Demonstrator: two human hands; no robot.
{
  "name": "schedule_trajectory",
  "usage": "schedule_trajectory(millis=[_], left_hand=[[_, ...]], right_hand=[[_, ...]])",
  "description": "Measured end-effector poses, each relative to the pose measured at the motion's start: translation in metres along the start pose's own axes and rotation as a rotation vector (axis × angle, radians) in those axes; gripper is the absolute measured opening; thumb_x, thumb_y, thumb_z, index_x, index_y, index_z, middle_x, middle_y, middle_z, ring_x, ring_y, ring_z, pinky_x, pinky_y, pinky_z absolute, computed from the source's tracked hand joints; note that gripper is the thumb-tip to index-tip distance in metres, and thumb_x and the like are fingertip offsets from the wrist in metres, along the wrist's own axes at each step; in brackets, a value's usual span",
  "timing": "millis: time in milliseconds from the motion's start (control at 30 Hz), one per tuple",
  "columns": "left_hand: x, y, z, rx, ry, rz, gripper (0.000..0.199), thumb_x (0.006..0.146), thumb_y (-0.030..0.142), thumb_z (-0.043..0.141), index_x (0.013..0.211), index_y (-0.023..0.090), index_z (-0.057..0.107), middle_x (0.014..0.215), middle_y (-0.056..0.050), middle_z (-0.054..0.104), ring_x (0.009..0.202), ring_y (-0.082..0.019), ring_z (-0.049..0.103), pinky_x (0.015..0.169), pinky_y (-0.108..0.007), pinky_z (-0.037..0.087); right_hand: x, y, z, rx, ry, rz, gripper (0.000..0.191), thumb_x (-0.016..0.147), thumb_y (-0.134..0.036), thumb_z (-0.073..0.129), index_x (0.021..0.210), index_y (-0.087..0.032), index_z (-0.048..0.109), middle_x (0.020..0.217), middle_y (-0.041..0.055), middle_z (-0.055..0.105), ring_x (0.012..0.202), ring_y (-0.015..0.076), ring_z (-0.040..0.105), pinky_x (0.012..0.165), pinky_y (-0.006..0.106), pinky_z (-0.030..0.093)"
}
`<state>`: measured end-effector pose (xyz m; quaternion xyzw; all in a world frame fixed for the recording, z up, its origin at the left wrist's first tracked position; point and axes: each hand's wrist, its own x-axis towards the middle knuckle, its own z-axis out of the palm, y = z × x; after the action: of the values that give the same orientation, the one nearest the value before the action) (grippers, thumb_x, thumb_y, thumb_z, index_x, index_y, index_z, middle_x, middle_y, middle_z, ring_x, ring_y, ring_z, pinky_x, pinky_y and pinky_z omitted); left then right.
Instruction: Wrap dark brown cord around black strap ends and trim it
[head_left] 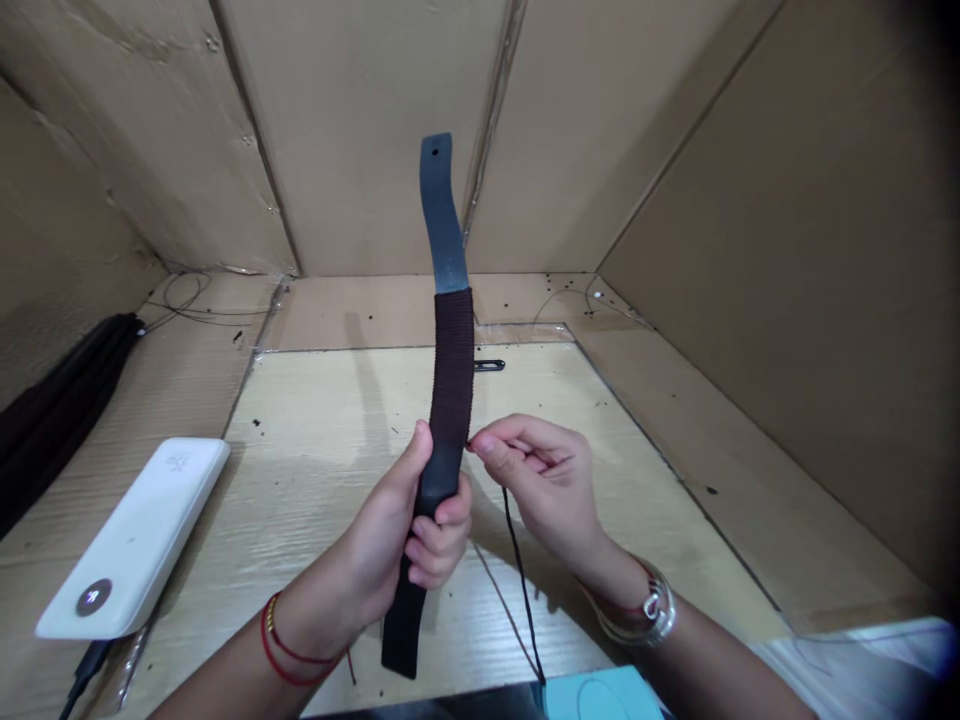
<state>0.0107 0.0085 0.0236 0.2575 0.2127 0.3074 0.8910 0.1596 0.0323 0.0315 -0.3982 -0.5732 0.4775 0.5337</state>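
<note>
A long, curved dark grey strip [444, 220] with a small hole at its top end stands nearly upright in front of me. Dark brown cord is wound in tight, even turns around its middle section [453, 360]. My left hand [379, 545] is wrapped around the strip just below the winding, thumb along its left edge. At the strip's right edge, my right hand [547, 475] pinches the dark cord where it leaves the last turns. From that hand the loose cord [519, 560] hangs down to the bottom edge of the view.
A white power bank [135, 540] with a plugged-in cable lies at left, beside a bundle of black cord [71, 400]. Behind the strip lies a small black slotted piece [491, 366]. A teal object [604, 695] sits at the bottom edge. Cardboard walls [375, 130] enclose the work surface.
</note>
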Motion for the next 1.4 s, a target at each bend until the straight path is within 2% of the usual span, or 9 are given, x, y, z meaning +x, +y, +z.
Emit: schedule_trajectory(millis=[300, 400, 533, 600, 767, 967, 1200, 1333, 1400], left_hand=[[-0.003, -0.002, -0.01, 0.015, -0.296, -0.201, 0.072, 0.083, 0.084, 0.021, 0.057, 0.02, 0.044, 0.036, 0.008, 0.024, 0.027, -0.006, 0.019, 0.028, -0.02, 0.017], [0.001, -0.006, -0.006, 0.304, 0.002, -0.106, 0.08, 0.078, 0.088, 0.017, 0.068, 0.018, 0.054, 0.04, 0.005, 0.037, 0.032, -0.008, 0.031, 0.032, -0.022, 0.027], [0.003, -0.008, 0.001, 0.802, 0.528, 0.403, 0.055, 0.079, 0.072, 0.057, 0.081, 0.017, 0.056, 0.06, 0.002, 0.049, 0.054, -0.01, 0.042, 0.049, -0.021, 0.033], [0.002, -0.005, 0.0, 0.781, 0.506, 0.391, 0.048, 0.082, 0.066, 0.058, 0.076, 0.019, 0.051, 0.059, 0.004, 0.042, 0.052, -0.009, 0.036, 0.047, -0.021, 0.027], [-0.004, 0.006, -0.008, 0.374, 0.01, 0.055, 0.054, 0.084, 0.075, 0.043, 0.077, 0.021, 0.042, 0.055, 0.01, 0.023, 0.044, -0.006, 0.016, 0.04, -0.02, 0.016], [0.0, 0.0, -0.006, 0.82, 0.585, 0.414, 0.037, 0.081, 0.053, 0.067, 0.087, 0.019, 0.054, 0.068, 0.003, 0.048, 0.059, -0.01, 0.041, 0.051, -0.022, 0.03], [0.0, 0.003, -0.011, 0.2, -0.076, -0.107, 0.054, 0.081, 0.067, 0.058, 0.062, 0.021, 0.039, 0.041, 0.012, 0.023, 0.033, -0.003, 0.015, 0.032, -0.019, 0.015], [0.002, 0.005, -0.017, 0.287, -0.121, -0.215, 0.049, 0.081, 0.06, 0.064, 0.063, 0.022, 0.04, 0.039, 0.012, 0.025, 0.031, -0.003, 0.016, 0.03, -0.019, 0.016], [0.004, 0.002, -0.016, 0.444, 0.0, -0.161, 0.044, 0.081, 0.059, 0.063, 0.07, 0.022, 0.044, 0.042, 0.011, 0.031, 0.033, -0.005, 0.024, 0.033, -0.02, 0.022]], right_hand=[[0.001, 0.011, -0.004, 0.317, -0.406, 0.255, 0.044, 0.069, -0.052, 0.081, 0.091, -0.014, 0.074, 0.057, -0.0015, 0.053, 0.049, 0.0057, 0.041, 0.044, 0.017, 0.032], [0.001, 0.011, -0.004, 0.294, -0.315, 0.25, 0.04, 0.071, -0.047, 0.081, 0.093, -0.015, 0.074, 0.062, 0.0007, 0.06, 0.05, 0.0079, 0.049, 0.044, 0.018, 0.037], [0.006, 0.017, -0.003, 0.201, -0.061, 0.16, 0.032, 0.071, -0.039, 0.082, 0.09, -0.015, 0.073, 0.062, -0.0011, 0.058, 0.052, 0.0066, 0.048, 0.047, 0.018, 0.038], [0.007, 0.02, -0.003, 0.198, -0.121, 0.181, 0.034, 0.073, -0.043, 0.08, 0.089, -0.014, 0.072, 0.057, -0.0028, 0.054, 0.047, 0.0047, 0.039, 0.043, 0.017, 0.03], [0.0, 0.017, -0.005, 0.164, -0.287, 0.15, 0.044, 0.082, -0.052, 0.069, 0.064, -0.013, 0.061, 0.051, 0.0006, 0.055, 0.043, 0.0051, 0.034, 0.042, 0.02, 0.021], [0.005, 0.019, -0.006, 0.062, -0.091, 0.008, 0.048, 0.086, -0.047, 0.066, 0.056, -0.015, 0.047, 0.05, -0.0065, 0.027, 0.046, 0.0044, 0.023, 0.043, 0.02, 0.015], [0.01, 0.014, -0.009, 0.167, -0.252, 0.132, 0.039, 0.077, -0.051, 0.075, 0.074, -0.014, 0.062, 0.05, -0.007, 0.035, 0.045, 0.0033, 0.024, 0.042, 0.019, 0.016], [0.008, 0.008, -0.011, 0.15, -0.359, 0.183, 0.042, 0.079, -0.052, 0.072, 0.094, -0.013, 0.069, 0.05, -0.0076, 0.035, 0.043, 0.0034, 0.025, 0.041, 0.019, 0.015], [0.009, 0.011, -0.011, 0.156, -0.337, 0.146, 0.04, 0.078, -0.051, 0.073, 0.09, -0.013, 0.07, 0.053, -0.0053, 0.043, 0.044, 0.0036, 0.03, 0.041, 0.019, 0.018]])
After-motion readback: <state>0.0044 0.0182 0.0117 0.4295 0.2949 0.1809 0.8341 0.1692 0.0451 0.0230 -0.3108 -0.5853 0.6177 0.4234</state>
